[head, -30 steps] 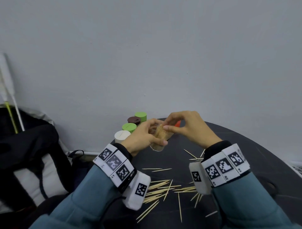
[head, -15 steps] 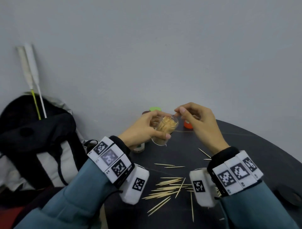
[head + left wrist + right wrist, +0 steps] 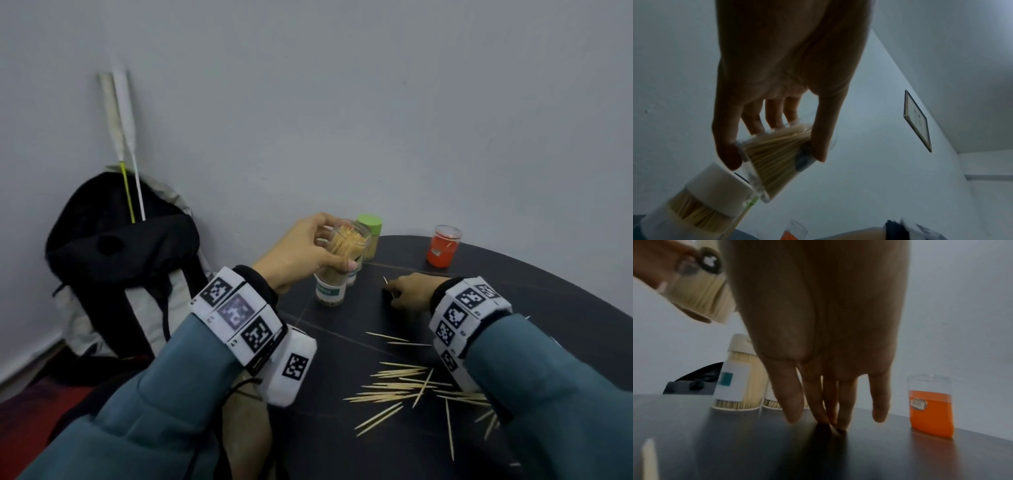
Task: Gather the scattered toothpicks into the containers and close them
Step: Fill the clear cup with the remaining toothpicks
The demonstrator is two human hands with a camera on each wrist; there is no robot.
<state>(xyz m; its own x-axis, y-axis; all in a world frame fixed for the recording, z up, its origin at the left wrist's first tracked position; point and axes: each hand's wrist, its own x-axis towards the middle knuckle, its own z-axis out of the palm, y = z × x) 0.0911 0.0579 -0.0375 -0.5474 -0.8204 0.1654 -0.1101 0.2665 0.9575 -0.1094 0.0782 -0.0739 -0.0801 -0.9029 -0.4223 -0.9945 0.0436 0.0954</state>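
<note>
My left hand [image 3: 308, 253] grips a clear, lidless container [image 3: 349, 245] packed with toothpicks and holds it tilted in the air; the left wrist view shows its fingers and thumb wrapped round the container [image 3: 777, 159]. Right under it stands a labelled container [image 3: 329, 291]. My right hand [image 3: 407, 291] is down on the dark table [image 3: 342, 445], with straight fingertips [image 3: 830, 423] touching the surface and the thumb apart from them. One toothpick [image 3: 385, 280] lies at its fingertips. Several loose toothpicks [image 3: 400, 387] lie scattered near my wrists.
A green-lidded container [image 3: 370, 224] stands behind the held one and a white-lidded one [image 3: 715, 186] beside it. An orange and clear container [image 3: 443, 246] stands at the back right. Off the table's left edge a black backpack [image 3: 113, 246] leans on the wall.
My right hand left the mouth of the held container and dropped to the table. The left hand carried the container left, above the standing ones.
</note>
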